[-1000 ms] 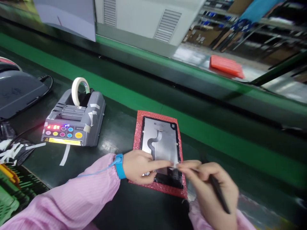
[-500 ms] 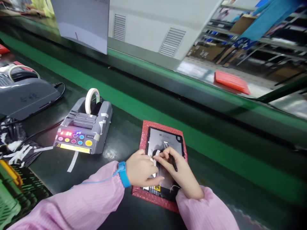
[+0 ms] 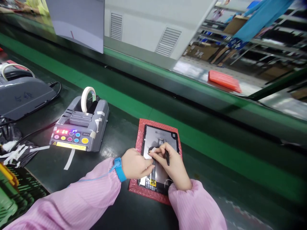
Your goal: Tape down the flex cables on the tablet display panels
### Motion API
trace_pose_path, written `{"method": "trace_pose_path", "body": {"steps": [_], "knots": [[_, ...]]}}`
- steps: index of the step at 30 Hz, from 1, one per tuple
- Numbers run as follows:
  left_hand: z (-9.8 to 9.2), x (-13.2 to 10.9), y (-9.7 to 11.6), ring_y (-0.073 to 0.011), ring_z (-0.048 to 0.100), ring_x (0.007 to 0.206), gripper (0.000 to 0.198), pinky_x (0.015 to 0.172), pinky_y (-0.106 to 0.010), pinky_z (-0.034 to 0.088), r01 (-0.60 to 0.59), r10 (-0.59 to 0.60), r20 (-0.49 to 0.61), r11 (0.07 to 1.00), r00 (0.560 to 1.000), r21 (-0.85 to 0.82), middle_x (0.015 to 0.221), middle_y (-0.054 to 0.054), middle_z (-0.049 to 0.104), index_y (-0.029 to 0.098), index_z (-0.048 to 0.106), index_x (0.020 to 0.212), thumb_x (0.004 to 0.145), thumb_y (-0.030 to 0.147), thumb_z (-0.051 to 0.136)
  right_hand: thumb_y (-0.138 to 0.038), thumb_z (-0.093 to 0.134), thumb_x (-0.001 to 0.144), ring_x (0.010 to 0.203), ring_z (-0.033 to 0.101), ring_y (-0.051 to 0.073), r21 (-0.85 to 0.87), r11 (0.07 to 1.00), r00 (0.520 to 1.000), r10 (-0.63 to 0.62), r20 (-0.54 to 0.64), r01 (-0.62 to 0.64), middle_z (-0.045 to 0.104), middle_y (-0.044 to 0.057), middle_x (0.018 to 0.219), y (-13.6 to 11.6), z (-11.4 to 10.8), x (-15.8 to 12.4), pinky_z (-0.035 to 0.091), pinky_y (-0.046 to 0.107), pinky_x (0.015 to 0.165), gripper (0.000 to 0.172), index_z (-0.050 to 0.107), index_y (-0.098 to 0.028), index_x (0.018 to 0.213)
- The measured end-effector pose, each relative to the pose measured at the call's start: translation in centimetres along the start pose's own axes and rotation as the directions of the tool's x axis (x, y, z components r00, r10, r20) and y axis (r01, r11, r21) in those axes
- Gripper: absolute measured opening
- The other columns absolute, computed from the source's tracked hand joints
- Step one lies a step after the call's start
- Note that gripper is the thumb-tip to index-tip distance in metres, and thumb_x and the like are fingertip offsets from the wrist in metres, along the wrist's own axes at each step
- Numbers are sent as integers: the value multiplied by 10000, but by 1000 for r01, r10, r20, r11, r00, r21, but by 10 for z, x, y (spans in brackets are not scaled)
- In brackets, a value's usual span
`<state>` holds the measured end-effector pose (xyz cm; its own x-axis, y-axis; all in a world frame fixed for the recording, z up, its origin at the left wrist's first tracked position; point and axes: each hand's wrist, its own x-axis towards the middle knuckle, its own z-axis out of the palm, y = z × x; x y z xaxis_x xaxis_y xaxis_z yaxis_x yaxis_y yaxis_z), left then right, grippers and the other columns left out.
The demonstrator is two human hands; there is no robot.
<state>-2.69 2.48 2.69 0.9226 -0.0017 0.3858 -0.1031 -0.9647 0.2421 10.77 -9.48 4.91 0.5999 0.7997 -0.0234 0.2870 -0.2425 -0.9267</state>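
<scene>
A tablet-like device (image 3: 165,135) with a grey back panel and black rim lies on a red bubble-wrap sheet (image 3: 141,127). My right hand (image 3: 174,163) grips a slim black pen-like tool (image 3: 167,157), while its thumb and index fingertips pinch near a small white tape strip (image 3: 153,149) over the device's middle. My left hand (image 3: 135,164), a blue wrist strap (image 3: 120,169) below it, rests over the device's left side with curled fingers; whatever is under them is hidden. Below the hands a yellow-edged label (image 3: 153,182) shows on a dark flat strip.
Left of the device stands a grey tape dispenser (image 3: 79,124) with a white tape roll (image 3: 84,99) and a tape strip (image 3: 69,159) hanging out. A second dispenser (image 3: 26,92), tape scraps (image 3: 16,151) and a green basket (image 3: 9,201) are farther left. A red packet (image 3: 224,81) lies beyond the ledge.
The whole view has shifted slightly, so everything sits a little further left. My left thumb has drawn in toward the fingers. My right hand still holds the black tool over the device.
</scene>
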Motion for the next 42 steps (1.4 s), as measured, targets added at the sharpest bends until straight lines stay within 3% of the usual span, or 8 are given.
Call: {"method": "trace_pose_path", "body": {"steps": [4,13,20,25,31,36,39,42], "knots": [[1,-1,-1,-161,633,501,356,520,-271,416,-23,24,0,1000,1000,-2,551,-30,658,177,671,797,955,321,385,-607,764,759,577,512,163,33,999,1000,-2,-16,3,677,31,766,2,1,0,406,314,603,564,332,-246,723],[-2,-1,0,-156,606,459,349,485,-242,393,-34,34,5,999,999,-3,516,-20,640,197,700,847,953,330,396,-560,781,773,775,654,241,171,985,999,2,33,-7,697,39,779,-3,1,1,467,363,746,539,341,-251,734],[-2,0,-1,-159,616,470,330,465,-237,377,-26,26,-2,1000,1000,-10,538,-19,664,213,725,840,936,312,425,-557,770,785,698,599,194,232,972,998,53,-29,-45,662,23,807,-9,-3,0,448,285,584,534,337,-247,748],[-1,-1,-1,-156,602,459,339,468,-240,391,-19,19,3,1000,1000,-3,518,-19,644,211,723,849,941,321,416,-486,799,792,683,571,167,260,964,997,34,71,-51,590,-21,703,-11,-6,0,440,267,615,526,341,-236,727],[-3,-1,0,-169,618,472,310,465,-258,412,-15,15,18,1000,1000,3,532,-14,647,203,702,870,936,328,425,-531,778,794,785,644,239,179,983,996,16,91,-32,688,41,787,-4,-1,1,466,341,713,532,331,-248,730],[-7,1,-1,-197,642,488,324,461,-277,421,29,-30,56,999,998,15,549,-38,663,156,682,998,951,323,409,-585,739,805,663,601,207,67,998,1000,-16,13,16,702,61,806,3,5,0,440,340,670,539,319,-253,736],[-10,3,2,-194,647,496,330,452,-265,407,61,-66,110,997,992,51,542,-35,660,178,696,931,959,343,411,-659,708,786,644,602,212,-29,998,998,-49,-31,48,697,59,791,8,2,-2,439,330,622,551,339,-254,742],[-9,7,8,-172,633,491,362,428,-243,374,98,-118,193,989,974,111,508,0,629,231,699,861,967,415,405,-715,749,694,714,645,244,-141,988,984,-91,-156,69,689,59,796,16,0,2,463,325,618,593,389,-246,748]]}}
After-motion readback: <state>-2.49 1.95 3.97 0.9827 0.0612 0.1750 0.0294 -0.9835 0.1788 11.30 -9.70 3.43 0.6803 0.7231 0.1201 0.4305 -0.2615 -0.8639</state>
